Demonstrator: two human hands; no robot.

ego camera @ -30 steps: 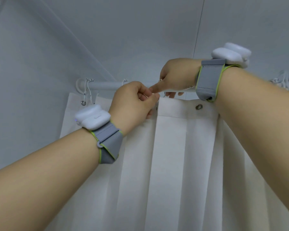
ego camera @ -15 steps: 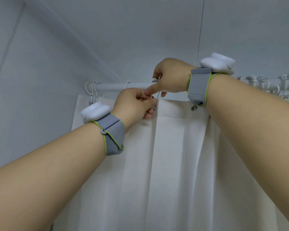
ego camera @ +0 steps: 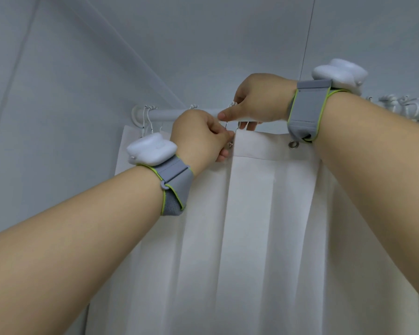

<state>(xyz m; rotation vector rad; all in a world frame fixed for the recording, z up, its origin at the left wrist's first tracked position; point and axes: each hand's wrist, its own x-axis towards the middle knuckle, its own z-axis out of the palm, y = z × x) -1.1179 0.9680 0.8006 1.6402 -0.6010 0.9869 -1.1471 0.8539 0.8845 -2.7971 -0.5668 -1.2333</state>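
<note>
1. The left hand is pinching the top hem of the white curtain, fingers curled round the fabric just beside a metal eyelet.
2. The right hand is gripping a wire hook hanging from the white rod. Its thumb is pointing toward the left hand, and the hook's lower end is sitting just above the eyelet. Whether the tip is already entering the hole cannot be told.
3. The step in hand, as judged, is threading the hook through the eyelet. Done well, the left hand is holding the hem taut and turning the eyelet to face the tip. The right hand is steadying the hook against swinging or sliding along the rod.
4. The hem is running rightward to a second eyelet, unhooked and just below the right wrist.
5. On the left, the hung hooks are crowding the rod's end at the wall, leaving little room. On the right, the spare hooks are bunching well apart from the hands, so any room for sliding lies on that side.
</note>
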